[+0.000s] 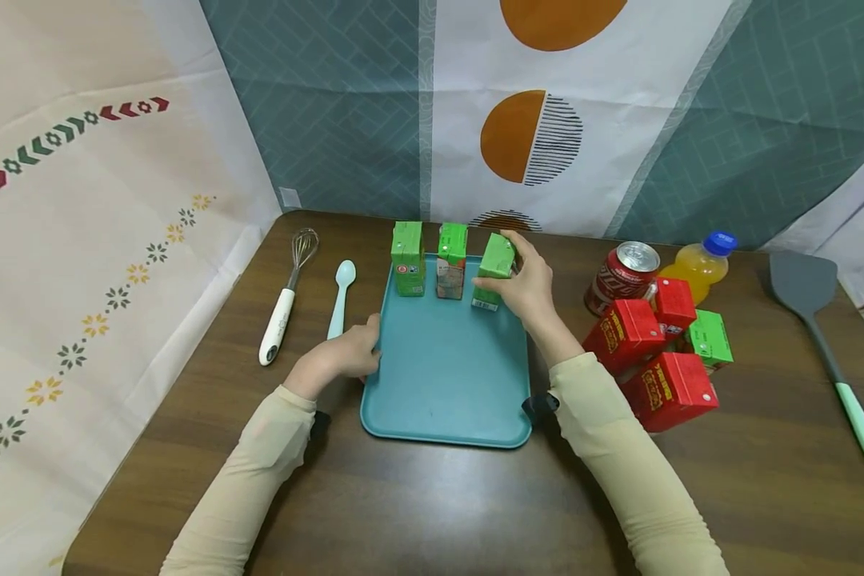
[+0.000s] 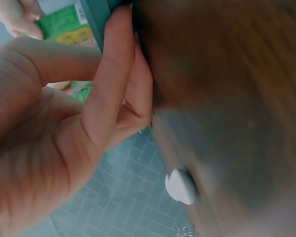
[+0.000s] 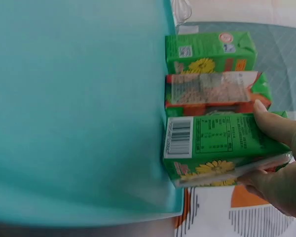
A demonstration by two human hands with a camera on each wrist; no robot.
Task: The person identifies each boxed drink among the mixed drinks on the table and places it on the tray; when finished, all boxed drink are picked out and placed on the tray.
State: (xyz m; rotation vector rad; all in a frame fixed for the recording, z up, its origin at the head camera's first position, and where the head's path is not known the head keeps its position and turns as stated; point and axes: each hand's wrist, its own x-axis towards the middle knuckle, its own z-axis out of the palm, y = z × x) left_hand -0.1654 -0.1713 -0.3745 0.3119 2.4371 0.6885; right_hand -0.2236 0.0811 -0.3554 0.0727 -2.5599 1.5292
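Observation:
A teal tray (image 1: 442, 376) lies on the wooden table. Along its far edge stand two green drink cartons, the left carton (image 1: 408, 260) and the middle carton (image 1: 451, 260). My right hand (image 1: 531, 284) grips a third green drink carton (image 3: 212, 136), thumb on one side and fingers on the other. This carton stands slightly tilted in the far right part of the tray, close beside the middle one. At the tray's left side, my left hand (image 1: 346, 350) holds the rim, and the left wrist view shows its fingers (image 2: 119, 54) at that edge.
Left of the tray lie a whisk (image 1: 281, 312) and a light blue spoon (image 1: 344, 276). To the right are a cola can (image 1: 619, 280), an orange drink bottle (image 1: 697, 268), several red cartons (image 1: 673, 392) and a green carton (image 1: 710, 340). A spatula (image 1: 806, 284) lies far right.

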